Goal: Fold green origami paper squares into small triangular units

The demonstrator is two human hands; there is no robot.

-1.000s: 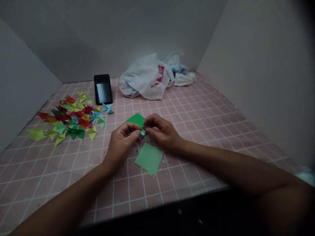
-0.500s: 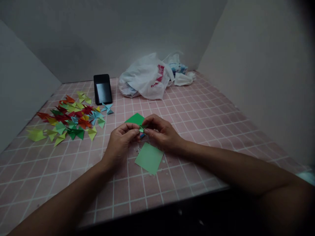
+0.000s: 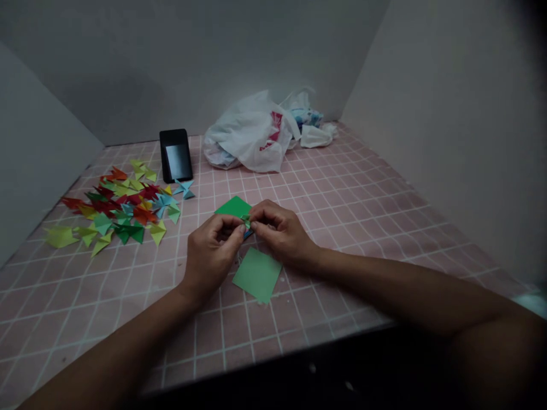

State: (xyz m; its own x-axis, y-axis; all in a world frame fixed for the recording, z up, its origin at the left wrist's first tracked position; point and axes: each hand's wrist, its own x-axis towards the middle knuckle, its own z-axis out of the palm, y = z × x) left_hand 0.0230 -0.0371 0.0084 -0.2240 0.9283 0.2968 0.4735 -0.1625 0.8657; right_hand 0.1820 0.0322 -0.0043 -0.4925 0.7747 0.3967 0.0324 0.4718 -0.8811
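Along the bottom, the near edge of a pink tiled table (image 3: 128, 319) runs dark and straight, with two bare forearms crossing it from either side. Just past that edge a light green square (image 3: 257, 274) of paper lies flat, turned corner-on, just beside the heel of the left hand (image 3: 211, 250).

Above the square, the left hand and the right hand (image 3: 280, 230) meet at the middle of the table. Both are curled, and the thumb and fingertips of each pinch the same folded piece (image 3: 246, 221). It is a small scrap of green paper held a little above the tiles, mostly hidden by the fingers; a sliver of blue shows just beneath it.

Behind the fingertips a dark green square (image 3: 234, 206) lies flat, partly covered by the hands. To the right of the hands the tiles stretch to the right wall.

Farther back on the left, a pile (image 3: 119, 210) of pointed folded shapes in red, yellow, green and blue spreads toward the left wall. Beyond it a black phone (image 3: 175, 155) stands propped upright, its screen dark. A crumpled white plastic bag (image 3: 252, 134) sits near the back corner; its red print is too small to read. Plain grey walls (image 3: 448, 114) close in the table on three sides.
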